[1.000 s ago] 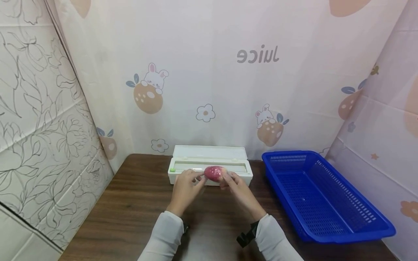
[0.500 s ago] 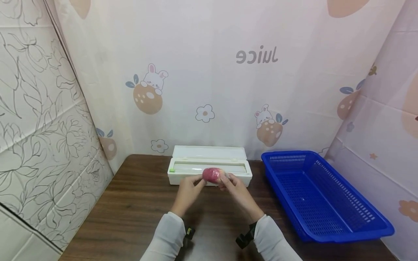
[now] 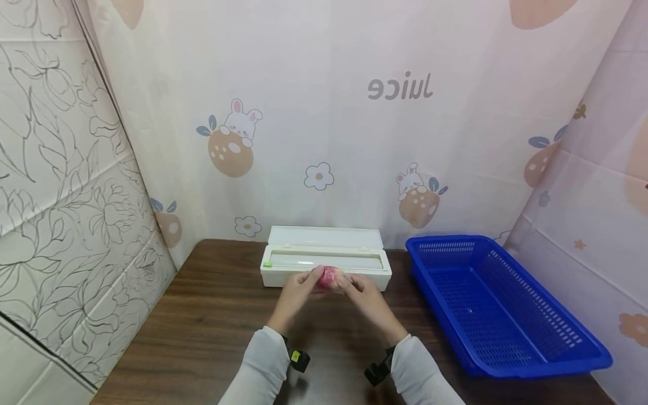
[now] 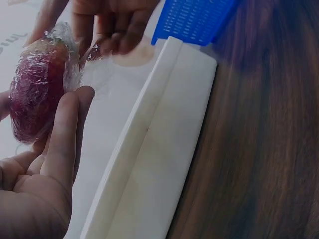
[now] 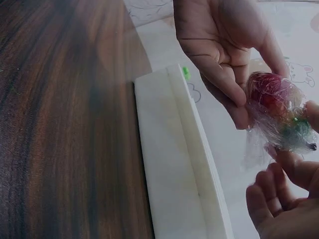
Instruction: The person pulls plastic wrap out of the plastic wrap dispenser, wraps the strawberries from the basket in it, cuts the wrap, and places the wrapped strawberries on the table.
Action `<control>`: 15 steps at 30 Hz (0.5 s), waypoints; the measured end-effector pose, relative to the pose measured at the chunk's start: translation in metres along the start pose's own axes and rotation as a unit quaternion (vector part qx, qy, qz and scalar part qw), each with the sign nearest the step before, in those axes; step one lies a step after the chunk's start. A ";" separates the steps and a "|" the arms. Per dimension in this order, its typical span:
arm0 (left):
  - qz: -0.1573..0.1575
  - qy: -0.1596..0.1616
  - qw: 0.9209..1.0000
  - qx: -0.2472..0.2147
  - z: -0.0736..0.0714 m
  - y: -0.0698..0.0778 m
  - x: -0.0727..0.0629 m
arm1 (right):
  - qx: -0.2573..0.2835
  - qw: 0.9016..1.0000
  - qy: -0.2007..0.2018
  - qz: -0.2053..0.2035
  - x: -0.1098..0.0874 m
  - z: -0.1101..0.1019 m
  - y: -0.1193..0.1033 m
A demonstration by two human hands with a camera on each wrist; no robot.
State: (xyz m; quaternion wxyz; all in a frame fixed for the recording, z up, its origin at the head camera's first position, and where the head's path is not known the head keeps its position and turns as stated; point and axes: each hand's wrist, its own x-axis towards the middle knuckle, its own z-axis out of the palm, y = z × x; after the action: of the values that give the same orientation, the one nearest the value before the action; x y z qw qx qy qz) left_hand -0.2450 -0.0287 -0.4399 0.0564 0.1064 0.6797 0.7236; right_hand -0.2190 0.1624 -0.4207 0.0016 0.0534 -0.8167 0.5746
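A red fruit [image 3: 329,277] with a yellowish end is held between my two hands in front of the white box. Clear, crinkled cling film [image 5: 269,112] covers it, and a loose flap of film hangs from its underside. My left hand [image 3: 293,298] grips the red end between thumb and fingers. At the paler end, my right hand [image 3: 372,306] pinches the film and fruit; something green shows through there in the right wrist view. The fruit's exact kind cannot be made out through the film. Just behind it sits the white cling film dispenser [image 3: 275,277], its lid [image 3: 324,236] raised.
A blue perforated plastic basket [image 3: 445,315] stands on the right of the dark wooden table [image 3: 192,320]. Printed curtains [image 3: 319,140] close off the back and sides. A small green slider [image 3: 267,264] sits at the dispenser's left end.
The fruit has turned and come slightly lower and nearer. My left thumb has shifted over its red end, and my left wrist has rotated. My right hand keeps its pinch.
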 end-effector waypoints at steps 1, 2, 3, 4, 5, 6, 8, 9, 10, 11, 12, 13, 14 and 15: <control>-0.005 -0.005 1.000 -0.010 0.000 -0.001 0.000 | -0.006 1.000 0.004 0.000 0.000 0.001 0.001; -0.008 -0.011 1.000 -0.018 0.000 -0.002 0.000 | -0.010 1.000 0.009 0.000 0.000 0.001 0.001; -0.012 -0.020 0.999 -0.033 0.000 -0.003 0.001 | -0.015 1.000 0.013 0.001 -0.001 0.002 0.002; -0.016 -0.032 0.998 -0.050 -0.001 -0.004 0.001 | -0.016 1.000 0.015 0.003 -0.001 0.002 0.002; -0.023 -0.043 0.997 -0.067 -0.001 -0.005 0.001 | -0.013 1.000 0.014 0.002 -0.001 0.003 0.003; -0.029 -0.054 0.995 -0.079 -0.001 -0.005 0.001 | -0.007 1.000 0.013 0.001 -0.001 0.003 0.003; -0.035 -0.076 0.992 -0.100 -0.001 -0.006 0.001 | 0.002 1.000 0.006 -0.001 -0.001 0.004 0.004; -0.039 -0.085 0.989 -0.110 -0.001 -0.006 0.002 | 0.015 1.000 -0.007 -0.006 -0.001 0.004 0.004; -0.041 -0.093 0.988 -0.115 -0.001 -0.005 0.002 | 0.024 1.000 -0.016 -0.004 0.000 0.004 0.005; -0.040 -0.098 0.987 -0.118 0.000 -0.005 0.002 | 0.039 0.999 -0.029 -0.003 0.001 0.004 0.005; -0.036 -0.103 0.987 -0.121 0.000 -0.004 0.002 | 0.059 0.997 -0.047 0.000 0.002 0.004 0.006; -0.031 -0.107 0.986 -0.124 0.000 -0.004 0.002 | 0.086 0.994 -0.070 0.003 0.003 0.003 0.006; -0.028 -0.111 0.986 -0.125 0.000 -0.003 0.002 | 0.116 0.989 -0.094 0.006 0.004 0.003 0.007; -0.026 -0.113 0.985 -0.126 0.000 -0.002 0.002 | 0.149 0.982 -0.121 0.007 0.006 0.003 0.009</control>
State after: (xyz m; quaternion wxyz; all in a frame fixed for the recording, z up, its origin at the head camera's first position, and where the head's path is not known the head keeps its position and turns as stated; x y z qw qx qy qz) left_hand -0.2473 -0.0277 -0.4421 0.1646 0.1615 0.5748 0.7851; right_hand -0.2254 0.1622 -0.4294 -0.1089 0.1160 -0.7169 0.6788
